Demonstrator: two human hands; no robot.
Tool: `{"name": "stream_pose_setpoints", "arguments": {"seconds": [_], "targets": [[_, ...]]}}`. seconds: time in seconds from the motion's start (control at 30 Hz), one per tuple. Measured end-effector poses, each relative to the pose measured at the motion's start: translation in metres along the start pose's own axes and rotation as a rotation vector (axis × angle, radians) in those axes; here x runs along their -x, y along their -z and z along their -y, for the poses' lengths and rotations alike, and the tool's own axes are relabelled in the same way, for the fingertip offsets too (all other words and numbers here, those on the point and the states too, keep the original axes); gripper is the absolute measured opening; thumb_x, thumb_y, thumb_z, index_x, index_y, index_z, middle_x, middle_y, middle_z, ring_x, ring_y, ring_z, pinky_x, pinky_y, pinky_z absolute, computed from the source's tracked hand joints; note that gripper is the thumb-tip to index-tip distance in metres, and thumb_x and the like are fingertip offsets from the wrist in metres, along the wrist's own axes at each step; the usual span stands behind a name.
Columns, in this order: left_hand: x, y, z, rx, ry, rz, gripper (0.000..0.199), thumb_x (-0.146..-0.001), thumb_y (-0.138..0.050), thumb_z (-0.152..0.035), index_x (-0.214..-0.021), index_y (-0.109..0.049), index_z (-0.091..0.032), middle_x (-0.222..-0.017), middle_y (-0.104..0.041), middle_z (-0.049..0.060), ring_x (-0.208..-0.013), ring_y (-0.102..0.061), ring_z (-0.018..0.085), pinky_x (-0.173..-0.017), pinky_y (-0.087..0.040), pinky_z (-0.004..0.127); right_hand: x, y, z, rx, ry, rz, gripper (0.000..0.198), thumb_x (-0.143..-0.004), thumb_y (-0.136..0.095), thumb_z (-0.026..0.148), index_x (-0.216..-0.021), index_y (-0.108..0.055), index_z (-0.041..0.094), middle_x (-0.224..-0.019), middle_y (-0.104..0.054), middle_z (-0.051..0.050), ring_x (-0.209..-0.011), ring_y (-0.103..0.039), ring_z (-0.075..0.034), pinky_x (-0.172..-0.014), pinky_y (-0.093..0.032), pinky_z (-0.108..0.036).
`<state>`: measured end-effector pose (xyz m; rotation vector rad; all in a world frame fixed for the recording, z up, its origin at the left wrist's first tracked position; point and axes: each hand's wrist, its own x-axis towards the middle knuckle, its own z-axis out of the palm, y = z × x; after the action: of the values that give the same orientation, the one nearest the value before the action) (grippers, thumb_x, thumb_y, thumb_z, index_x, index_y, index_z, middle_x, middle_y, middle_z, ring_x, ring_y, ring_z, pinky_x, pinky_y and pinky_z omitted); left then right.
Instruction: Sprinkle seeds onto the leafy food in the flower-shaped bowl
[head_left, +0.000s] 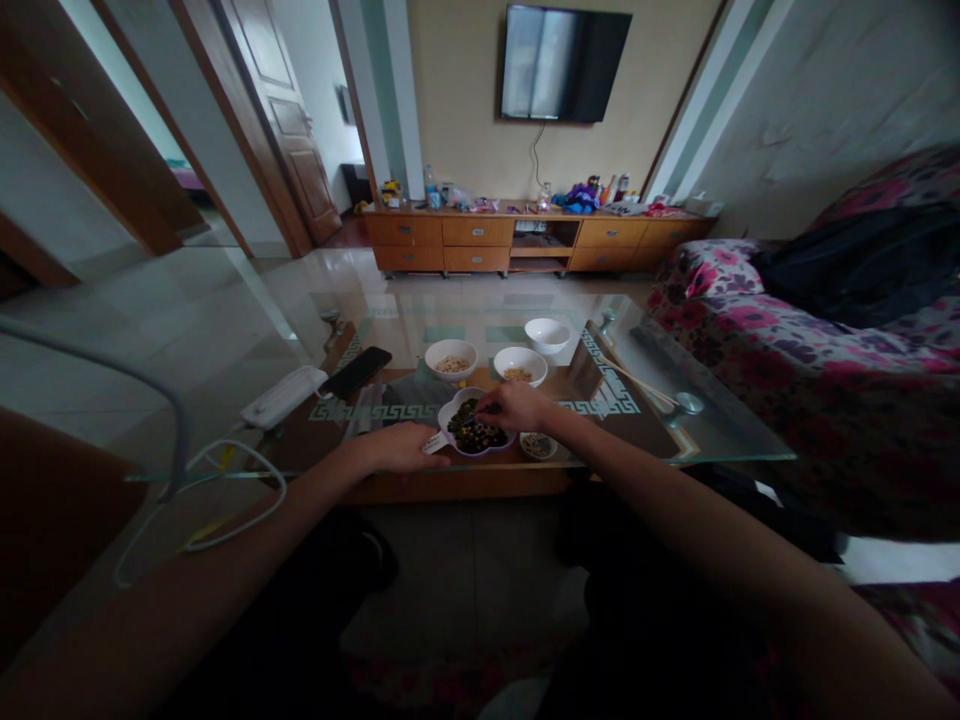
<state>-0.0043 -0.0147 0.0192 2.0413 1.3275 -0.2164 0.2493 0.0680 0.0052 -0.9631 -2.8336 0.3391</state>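
A white flower-shaped dish (pixel 448 413) with a pale purple rim and a short handle sits at the near edge of the glass table. It holds a mix of dark and light bits, like beans or seeds. My left hand (pixel 407 447) is closed at the dish's handle. Over the dish, my right hand (pixel 516 405) has its fingertips pinched together in the mix; what they hold is too small to name. Just beyond stand a white bowl with pale bits (pixel 451 360) and another with yellowish bits (pixel 520 366). A small dish of mixed seeds (pixel 538 446) lies beneath my right wrist.
Behind the other bowls stands a third white bowl (pixel 547 335). To the left lie a black phone (pixel 358 371) and a white power strip (pixel 283 397) with a looped cable. Chopsticks (pixel 641 383) rest at the right. A flowered sofa (pixel 739 330) borders the right side.
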Motion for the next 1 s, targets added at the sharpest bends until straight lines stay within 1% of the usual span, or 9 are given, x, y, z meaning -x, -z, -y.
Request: {"name": "stream_pose_setpoints", "arguments": {"seconds": [0.1,0.3,0.47,0.57,0.7,0.77,0.83,0.93,1.0], "targets": [[-0.0009,-0.0005,0.0018,-0.023,-0.016,-0.010,0.051,-0.091,-0.056,-0.054,-0.125,-0.067,-0.018,-0.116,-0.072,0.011,-0.098,-0.068,0.026,-0.091,-0.050,0.033,-0.0013,-0.0005,-0.0003,0.004,-0.002,0.007,0.026,-0.096,-0.065,0.036,-0.109,-0.083,0.023,-0.088,-0.081,-0.006,-0.070,-0.068,-0.017,-0.060,-0.038,-0.027],[-0.0005,-0.0002,-0.0002,0.004,0.001,0.002,0.048,-0.092,-0.056,-0.055,-0.119,-0.068,-0.017,-0.106,-0.074,0.010,-0.085,-0.067,0.023,-0.081,-0.050,0.032,-0.0024,-0.0022,-0.0034,-0.018,0.015,-0.001,0.024,-0.095,-0.065,0.033,-0.106,-0.084,0.023,-0.089,-0.081,-0.006,-0.069,-0.069,-0.017,-0.061,-0.040,-0.027],[-0.0017,-0.0007,0.0003,-0.019,-0.034,-0.015,0.046,-0.091,-0.057,-0.053,-0.118,-0.069,-0.017,-0.110,-0.073,0.010,-0.091,-0.067,0.024,-0.089,-0.049,0.033,-0.0019,-0.0010,-0.0027,-0.009,0.008,0.014,0.026,-0.094,-0.065,0.034,-0.106,-0.084,0.021,-0.087,-0.081,-0.007,-0.069,-0.069,-0.018,-0.061,-0.040,-0.027],[-0.0016,-0.0006,0.0002,0.000,-0.022,-0.003,0.049,-0.092,-0.056,-0.055,-0.120,-0.068,-0.017,-0.107,-0.074,0.010,-0.083,-0.067,0.022,-0.083,-0.051,0.033,-0.0015,0.0001,-0.0016,-0.019,0.007,0.026,0.026,-0.094,-0.065,0.034,-0.106,-0.084,0.021,-0.087,-0.081,-0.007,-0.068,-0.068,-0.017,-0.061,-0.041,-0.027],[-0.0014,-0.0006,0.0006,-0.023,-0.030,-0.016,0.047,-0.091,-0.057,-0.056,-0.117,-0.069,-0.018,-0.111,-0.073,0.010,-0.094,-0.068,0.025,-0.084,-0.051,0.032,-0.0015,0.0007,-0.0019,-0.026,0.010,0.026,0.026,-0.093,-0.065,0.033,-0.106,-0.084,0.022,-0.085,-0.081,-0.007,-0.068,-0.068,-0.017,-0.062,-0.041,-0.027],[-0.0009,-0.0008,0.0005,0.000,-0.010,0.010,0.049,-0.091,-0.056,-0.057,-0.120,-0.067,-0.018,-0.108,-0.074,0.010,-0.090,-0.068,0.025,-0.080,-0.051,0.032,-0.0018,0.0006,-0.0026,-0.016,0.005,0.020,0.025,-0.093,-0.066,0.034,-0.105,-0.085,0.022,-0.086,-0.081,-0.008,-0.069,-0.069,-0.018,-0.062,-0.041,-0.027],[-0.0001,-0.0010,0.0000,0.022,-0.007,0.005,0.050,-0.091,-0.057,-0.056,-0.124,-0.066,-0.019,-0.109,-0.074,0.010,-0.086,-0.068,0.024,-0.078,-0.051,0.031,-0.0021,0.0004,-0.0032,-0.011,0.006,0.021,0.025,-0.092,-0.067,0.034,-0.105,-0.085,0.022,-0.087,-0.081,-0.008,-0.069,-0.069,-0.018,-0.062,-0.041,-0.027],[0.0007,-0.0009,-0.0011,0.007,-0.022,-0.033,0.049,-0.091,-0.058,-0.055,-0.121,-0.068,-0.018,-0.113,-0.073,0.011,-0.092,-0.068,0.025,-0.084,-0.051,0.032,-0.0024,0.0001,-0.0034,-0.014,0.014,0.031,0.024,-0.092,-0.067,0.033,-0.104,-0.085,0.022,-0.088,-0.081,-0.007,-0.070,-0.070,-0.018,-0.062,-0.041,-0.027],[0.0005,-0.0004,-0.0017,-0.013,-0.028,-0.031,0.048,-0.090,-0.058,-0.056,-0.118,-0.069,-0.018,-0.114,-0.073,0.011,-0.097,-0.067,0.026,-0.089,-0.051,0.033,-0.0024,0.0001,-0.0031,-0.012,0.008,0.031,0.024,-0.093,-0.067,0.033,-0.104,-0.085,0.022,-0.089,-0.082,-0.007,-0.071,-0.070,-0.018,-0.063,-0.042,-0.027]]}}
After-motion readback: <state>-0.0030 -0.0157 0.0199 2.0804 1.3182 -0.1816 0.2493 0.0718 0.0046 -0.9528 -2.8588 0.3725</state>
